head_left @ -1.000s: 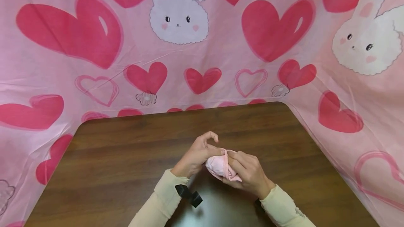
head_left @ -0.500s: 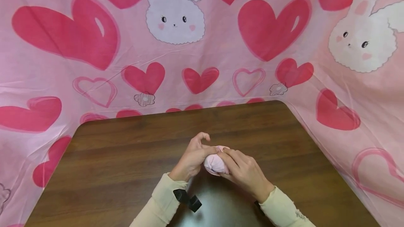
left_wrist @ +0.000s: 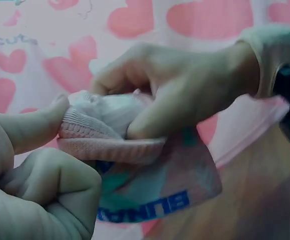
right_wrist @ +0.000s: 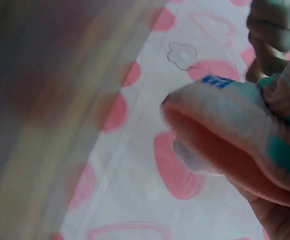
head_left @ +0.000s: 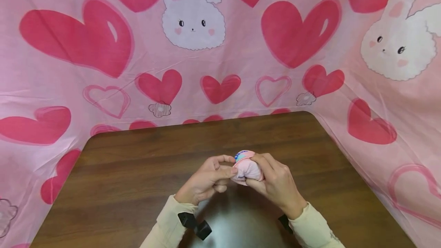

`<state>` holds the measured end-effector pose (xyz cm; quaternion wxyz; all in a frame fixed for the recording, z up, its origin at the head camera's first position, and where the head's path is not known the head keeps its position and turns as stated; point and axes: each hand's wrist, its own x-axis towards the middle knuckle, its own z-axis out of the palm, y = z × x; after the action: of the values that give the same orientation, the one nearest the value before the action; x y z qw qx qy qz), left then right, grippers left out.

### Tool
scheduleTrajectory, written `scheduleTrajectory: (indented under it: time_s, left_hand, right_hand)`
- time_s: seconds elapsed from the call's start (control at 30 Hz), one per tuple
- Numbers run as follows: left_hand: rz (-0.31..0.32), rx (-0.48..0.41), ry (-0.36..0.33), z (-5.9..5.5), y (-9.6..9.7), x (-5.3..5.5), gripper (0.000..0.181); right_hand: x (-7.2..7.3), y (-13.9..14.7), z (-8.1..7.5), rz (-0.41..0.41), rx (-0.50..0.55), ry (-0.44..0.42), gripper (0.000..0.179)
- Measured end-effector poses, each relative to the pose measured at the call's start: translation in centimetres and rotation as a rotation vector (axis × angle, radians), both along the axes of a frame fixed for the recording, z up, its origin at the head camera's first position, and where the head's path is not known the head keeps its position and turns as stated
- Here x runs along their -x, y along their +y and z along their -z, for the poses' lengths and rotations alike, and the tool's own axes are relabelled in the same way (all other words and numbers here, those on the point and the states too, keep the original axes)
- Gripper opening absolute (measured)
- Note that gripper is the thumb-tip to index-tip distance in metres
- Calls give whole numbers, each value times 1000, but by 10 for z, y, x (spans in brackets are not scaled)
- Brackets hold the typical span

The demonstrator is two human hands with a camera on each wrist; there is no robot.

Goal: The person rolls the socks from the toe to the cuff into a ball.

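Observation:
A bundled pink sock (head_left: 250, 170) is held between the two hands, raised over the table. Blue lettering and a teal patch show on its outer side, clearest in the left wrist view on the sock (left_wrist: 160, 187). My left hand (head_left: 211, 178) pinches the left edge of the bundle between thumb and forefinger, its other fingers curled. From the right, my right hand (head_left: 276, 183) grips the bundle, thumb pushed against the pale folded part. In the right wrist view, a wide folded opening of the sock (right_wrist: 215, 107) faces the camera. What lies inside the bundle is hidden.
A dark brown wooden table (head_left: 144, 171) lies beneath the hands. Behind it and at the sides hangs a pink cloth (head_left: 241, 56) with hearts and rabbits. A black wrist camera (head_left: 194, 225) sits on the left cream sleeve (head_left: 172, 217).
The left hand's raised forefinger has come down onto the sock's edge. The bundle has turned, so blue and teal print shows on top. The right hand has shifted slightly right.

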<state>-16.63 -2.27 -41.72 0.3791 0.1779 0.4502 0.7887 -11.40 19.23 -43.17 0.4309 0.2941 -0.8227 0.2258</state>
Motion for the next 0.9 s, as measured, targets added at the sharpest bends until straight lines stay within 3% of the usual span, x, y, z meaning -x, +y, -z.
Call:
scheduleTrajectory:
  time_s: [0.13, 0.3, 0.5, 0.73, 0.9]
  left_hand:
    - [83, -29, 36, -2, -1, -1, 6]
    - [156, 31, 128, -5, 0, -4, 12]
    - [194, -35, 185, -2, 1, -6, 17]
    - [68, -44, 203, 2, 0, -8, 22]
    - [-146, 44, 266, 2, 11, -8, 21]
  right_hand:
    - [1, 5, -7, -8, 22, 9, 42]
    - [-1, 12, -13, -7, 37, 28, 43]
    - [1, 18, -17, -17, 61, 16, 37]
    - [1, 13, -19, -37, 154, -60, 40]
    - [-6, 5, -21, -66, 343, -95, 43]
